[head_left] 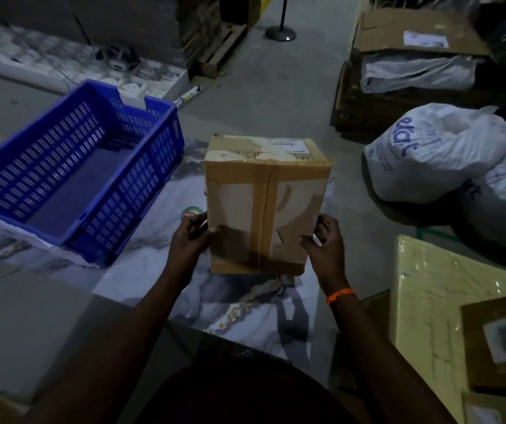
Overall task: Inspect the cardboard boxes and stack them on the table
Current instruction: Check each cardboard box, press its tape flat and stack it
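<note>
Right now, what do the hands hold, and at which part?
The cardboard box: left hand grips its near left edge, right hand its near right edge.

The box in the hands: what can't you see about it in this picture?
- Head view: the label on the box is too small and dim to read.
- Head view: the box's underside and far sides face away from the camera.
- Head view: some fingers of the left hand and right hand are behind the box.
- Head view: the contents are hidden; tape keeps the box closed.
</note>
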A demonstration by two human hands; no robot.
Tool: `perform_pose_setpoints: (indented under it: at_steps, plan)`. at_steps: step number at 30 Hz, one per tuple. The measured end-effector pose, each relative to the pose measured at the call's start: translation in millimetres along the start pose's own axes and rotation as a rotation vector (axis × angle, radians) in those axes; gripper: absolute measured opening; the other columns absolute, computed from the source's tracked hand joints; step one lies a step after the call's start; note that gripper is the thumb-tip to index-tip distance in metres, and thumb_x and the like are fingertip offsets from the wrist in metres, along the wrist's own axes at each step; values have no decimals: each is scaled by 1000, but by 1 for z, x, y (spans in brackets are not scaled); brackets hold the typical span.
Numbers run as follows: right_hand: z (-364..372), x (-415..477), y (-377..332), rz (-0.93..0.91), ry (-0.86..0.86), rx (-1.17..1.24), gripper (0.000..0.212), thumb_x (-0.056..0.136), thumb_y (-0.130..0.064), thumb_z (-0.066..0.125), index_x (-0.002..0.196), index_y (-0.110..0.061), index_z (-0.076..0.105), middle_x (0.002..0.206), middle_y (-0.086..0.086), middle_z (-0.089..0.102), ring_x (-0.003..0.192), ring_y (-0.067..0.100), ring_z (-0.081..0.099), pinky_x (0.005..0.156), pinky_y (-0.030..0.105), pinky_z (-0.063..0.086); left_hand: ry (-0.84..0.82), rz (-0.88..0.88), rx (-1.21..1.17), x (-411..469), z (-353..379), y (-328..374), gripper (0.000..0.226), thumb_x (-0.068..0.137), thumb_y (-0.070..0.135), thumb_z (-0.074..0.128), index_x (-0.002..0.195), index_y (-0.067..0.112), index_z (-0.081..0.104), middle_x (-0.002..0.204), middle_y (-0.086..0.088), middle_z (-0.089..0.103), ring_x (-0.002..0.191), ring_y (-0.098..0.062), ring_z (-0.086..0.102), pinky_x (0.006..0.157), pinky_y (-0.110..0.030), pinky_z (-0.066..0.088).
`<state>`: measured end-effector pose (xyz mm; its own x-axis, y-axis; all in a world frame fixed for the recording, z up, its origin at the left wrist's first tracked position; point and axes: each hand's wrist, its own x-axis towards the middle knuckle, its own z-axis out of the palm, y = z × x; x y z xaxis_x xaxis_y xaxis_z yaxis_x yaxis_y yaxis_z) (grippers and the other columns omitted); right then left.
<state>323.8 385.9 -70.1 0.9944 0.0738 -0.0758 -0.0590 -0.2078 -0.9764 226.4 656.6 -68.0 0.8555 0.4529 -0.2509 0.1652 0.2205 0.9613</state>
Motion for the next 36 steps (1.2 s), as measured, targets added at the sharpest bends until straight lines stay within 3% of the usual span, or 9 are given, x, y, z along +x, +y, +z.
perform_pose_setpoints:
  at_steps: [2,6,9,13,15,19,26,31,36]
  plan:
    - [-1,-8,5,7,7,-20,59,85,12,74,132,-19,57,129,-4,69,125,10,64,99,28,57,25,-47,-34,-7,0,-1,18,101,20,62,118,17,65,120,2,73,117,-16,67,84,-27,59]
    - [-7,-16,9,24,-5,-49,50,89,6,73,126,-24,58,124,-11,67,119,2,63,99,22,55,38,-60,-16,-16,2,10,36,101,44,55,117,14,66,115,3,74,112,-9,68,84,-28,59]
    - [-17,-19,8,116,-43,64,29,100,-1,61,121,-21,64,123,-1,71,116,12,68,99,36,58,0,-81,39,-17,-4,20,39,101,55,48,125,29,64,120,7,72,113,-9,69,94,-35,57]
    - [-33,-21,-20,158,-92,175,22,109,-31,48,118,-26,67,117,-7,74,116,16,69,82,25,61,-68,-113,119,-19,-9,44,50,94,75,40,121,41,65,124,12,66,114,-10,65,95,-40,55]
    - [-37,-18,-39,123,-128,146,35,104,-48,51,124,-24,66,117,-5,73,112,16,70,79,27,62,-122,-128,145,-16,-10,59,64,84,83,39,122,40,67,123,10,69,114,-12,65,90,-39,55]
    - [-34,-7,-70,122,-207,119,50,100,-55,49,137,-23,59,124,5,72,111,23,73,90,45,62,-174,-116,224,-5,1,80,58,90,73,52,134,35,60,128,8,66,120,-15,61,89,-39,54]
    - [-24,0,-84,123,-262,115,49,104,-28,59,153,-28,49,134,-1,69,118,17,70,100,42,58,-194,1,264,2,13,85,33,98,39,63,131,35,63,119,5,75,108,-13,71,93,-41,57]
    - [-19,-7,-108,-16,-183,87,61,95,-45,58,153,-35,46,147,-6,58,127,12,62,103,39,54,-142,-39,67,6,10,80,30,100,21,60,131,22,60,121,-3,73,113,-22,70,93,-39,58]
    - [3,1,-126,-285,-221,-205,49,96,-40,51,144,-31,54,143,-7,50,137,11,45,115,32,36,-63,-129,158,10,-9,60,60,84,58,72,122,13,60,119,-12,69,113,-38,65,97,-55,53]
